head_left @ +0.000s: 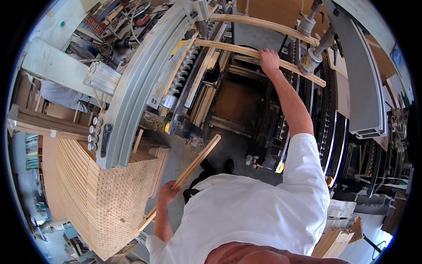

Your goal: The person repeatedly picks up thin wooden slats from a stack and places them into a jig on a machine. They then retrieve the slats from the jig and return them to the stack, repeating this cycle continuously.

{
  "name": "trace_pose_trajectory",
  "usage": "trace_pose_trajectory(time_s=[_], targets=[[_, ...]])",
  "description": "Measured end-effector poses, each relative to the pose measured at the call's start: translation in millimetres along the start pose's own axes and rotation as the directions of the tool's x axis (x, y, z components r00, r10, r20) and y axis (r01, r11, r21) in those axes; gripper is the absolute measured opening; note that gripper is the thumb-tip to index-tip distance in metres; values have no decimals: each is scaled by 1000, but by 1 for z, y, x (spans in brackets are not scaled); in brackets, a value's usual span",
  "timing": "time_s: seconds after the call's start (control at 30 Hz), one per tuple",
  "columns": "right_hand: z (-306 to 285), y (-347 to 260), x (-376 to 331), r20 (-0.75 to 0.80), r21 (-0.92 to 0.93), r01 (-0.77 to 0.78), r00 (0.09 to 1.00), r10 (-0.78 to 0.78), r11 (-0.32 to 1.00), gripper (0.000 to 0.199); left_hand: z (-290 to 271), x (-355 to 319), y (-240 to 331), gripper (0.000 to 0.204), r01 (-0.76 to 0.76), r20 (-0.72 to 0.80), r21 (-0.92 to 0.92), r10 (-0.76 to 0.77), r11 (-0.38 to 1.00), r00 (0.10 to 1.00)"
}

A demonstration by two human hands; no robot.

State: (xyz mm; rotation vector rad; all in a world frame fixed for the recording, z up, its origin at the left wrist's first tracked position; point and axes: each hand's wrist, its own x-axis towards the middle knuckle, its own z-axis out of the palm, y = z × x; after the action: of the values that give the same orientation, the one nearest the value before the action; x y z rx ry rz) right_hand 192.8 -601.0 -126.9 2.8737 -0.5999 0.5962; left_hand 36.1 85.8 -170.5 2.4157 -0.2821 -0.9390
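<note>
My left hand (168,192) is closed round a long pale wooden strip (198,159), held at a slant beside my body at the lower left. Stretched far forward, my right hand (269,60) has its fingers over another wooden strip (233,47) that lies across the machine. That strip's right part passes by a round metal press foot (310,60). Farther back, a similar wooden strip (259,23) spans the machine, its right end by a second press foot (306,25). The undersides of my right fingers are hidden.
A big stack of wooden strips (118,193) stands at the left, near my left hand. Above it runs a thick grey metal beam (136,88). A grey machine housing (365,83) rises at the right. Dark rails with toothed chain (323,132) run along the machine's right side.
</note>
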Motion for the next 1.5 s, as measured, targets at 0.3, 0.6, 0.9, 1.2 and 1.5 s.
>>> trace_pose_trajectory(time_s=[0.3, 0.6, 0.9, 1.2, 1.5], targets=[[-3, 0, 0, 39, -15, -28, 999, 28, 1000, 18, -19, -37, 48, 37, -29, -133, 164, 51, 986, 990], [-6, 0, 6, 107, -76, -79, 990, 87, 994, 18, -85, -145, 67, 40, 60, -136, -312, -107, 948, 985], [-18, -36, 8, -87, 165, -189, 975, 205, 968, 38, -146, -309, -37, 45, -63, -437, -537, -213, 841, 874], [-113, -281, -138, -146, 908, 159, 987, -64, 387, 29, -239, -440, -141, 51, -276, -852, -501, -412, 820, 323], [-106, -468, -370, 114, 954, 44, 863, -493, 298, 20, -403, -424, -378, 56, 329, -897, -421, -442, 845, -12]])
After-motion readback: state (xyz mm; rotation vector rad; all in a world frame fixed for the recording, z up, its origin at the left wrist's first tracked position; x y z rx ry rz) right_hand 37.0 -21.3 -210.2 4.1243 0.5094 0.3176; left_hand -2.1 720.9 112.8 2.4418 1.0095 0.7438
